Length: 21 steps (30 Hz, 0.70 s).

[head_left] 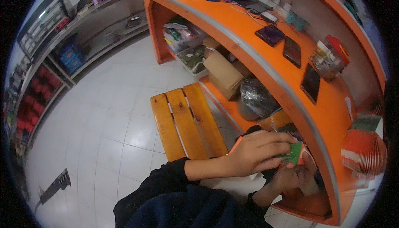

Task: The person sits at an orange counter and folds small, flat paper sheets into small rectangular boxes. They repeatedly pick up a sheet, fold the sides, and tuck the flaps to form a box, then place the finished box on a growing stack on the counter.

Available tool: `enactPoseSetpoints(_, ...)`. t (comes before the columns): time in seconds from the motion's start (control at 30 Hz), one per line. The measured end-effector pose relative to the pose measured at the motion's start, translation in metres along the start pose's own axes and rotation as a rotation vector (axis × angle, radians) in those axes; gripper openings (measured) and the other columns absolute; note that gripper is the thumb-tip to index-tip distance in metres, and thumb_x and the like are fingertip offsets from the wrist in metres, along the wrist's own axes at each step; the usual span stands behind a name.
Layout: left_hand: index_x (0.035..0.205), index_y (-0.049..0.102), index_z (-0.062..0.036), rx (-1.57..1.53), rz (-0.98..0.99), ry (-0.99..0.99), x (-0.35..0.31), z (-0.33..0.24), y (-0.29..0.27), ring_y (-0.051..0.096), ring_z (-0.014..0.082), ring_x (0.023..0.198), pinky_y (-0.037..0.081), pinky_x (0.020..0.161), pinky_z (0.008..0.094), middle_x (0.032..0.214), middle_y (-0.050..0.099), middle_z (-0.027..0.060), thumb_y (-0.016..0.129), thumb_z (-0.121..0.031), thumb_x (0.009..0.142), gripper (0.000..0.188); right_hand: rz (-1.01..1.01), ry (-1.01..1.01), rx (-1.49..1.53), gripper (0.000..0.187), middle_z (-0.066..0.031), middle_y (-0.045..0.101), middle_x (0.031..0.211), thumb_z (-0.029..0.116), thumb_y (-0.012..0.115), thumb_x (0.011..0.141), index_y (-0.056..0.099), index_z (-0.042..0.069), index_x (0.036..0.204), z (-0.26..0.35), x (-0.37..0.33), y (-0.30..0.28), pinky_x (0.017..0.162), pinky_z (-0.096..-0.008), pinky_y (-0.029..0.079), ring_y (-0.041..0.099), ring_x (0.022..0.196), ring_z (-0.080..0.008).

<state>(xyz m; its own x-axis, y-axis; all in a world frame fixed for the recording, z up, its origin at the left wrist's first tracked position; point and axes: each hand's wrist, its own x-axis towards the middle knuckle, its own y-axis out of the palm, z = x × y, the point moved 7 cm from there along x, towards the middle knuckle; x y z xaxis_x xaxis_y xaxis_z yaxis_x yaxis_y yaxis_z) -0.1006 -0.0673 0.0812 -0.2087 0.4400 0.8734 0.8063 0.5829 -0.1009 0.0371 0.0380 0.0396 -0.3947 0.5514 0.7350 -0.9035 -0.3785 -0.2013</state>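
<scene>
- Orange and green, a small folded card (296,153) sits at about four o'clock in the head view, pinched in the fingers (282,142) of the left hand (253,153).
- Left hand's sleeve is dark and comes in from six o'clock; its fingers are clenched on the card.
- Right hand (295,176) lies just below the card, touching it from underneath; whether its fingers grip the card I cannot tell.
- Both hands are under the edge of the curved orange bench (257,57), which sweeps from twelve to five o'clock.
- Three dark phones (291,51) lie on the bench at about two o'clock.
- A slatted wooden stool (187,122) stands on the white tiled floor (104,115), near the centre.
- A cardboard box (222,72) and a dark plastic bag (255,97) sit on the shelf under the bench.
</scene>
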Motion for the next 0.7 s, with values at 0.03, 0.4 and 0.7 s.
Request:
enactPoseSetpoints(0.03, 0.090, 0.055, -0.0026, 0.000, 0.020, -0.040, 0.002, 0.001, -0.002, 0.056, 0.0281, 0.087, 0.045, 0.067, 0.0322, 0.103, 0.054, 0.0143, 0.055, -0.017, 0.077, 0.020, 0.187, 0.264, 0.117, 0.031, -0.0159, 0.047, 0.097, 0.009, 0.059, 0.075, 0.046, -0.005, 0.100, -0.032, -0.006, -0.010, 0.074, -0.0308, 0.048, 0.052, 0.088, -0.0212)
enactPoseSetpoints(0.4, 0.092, 0.055, 0.0015, 0.419, 0.183, 0.039, 0.002, -0.001, 0.019, 0.055, 0.0241, 0.091, 0.044, 0.070, 0.0312, 0.109, 0.051, 0.0169, 0.061, -0.010, 0.065, 0.030, -0.214, -0.144, -0.043, 0.021, -0.0158, 0.059, 0.078, -0.005, 0.065, 0.066, 0.056, 0.000, 0.084, 0.029, 0.025, 0.013, 0.060, -0.0228, 0.047, 0.058, 0.066, -0.0170)
enactPoseSetpoints(0.7, 0.083, 0.045, -0.0017, -0.353, -0.029, -0.358, -0.011, 0.040, 0.020, 0.053, 0.0225, 0.093, 0.042, 0.081, 0.0304, 0.110, 0.048, 0.0223, 0.063, 0.003, 0.069, 0.023, 0.003, 0.066, 0.004, 0.030, -0.0184, 0.059, 0.095, 0.012, 0.064, 0.070, 0.057, -0.001, 0.097, 0.034, 0.015, 0.023, 0.074, -0.0305, 0.047, 0.060, 0.084, -0.0268)
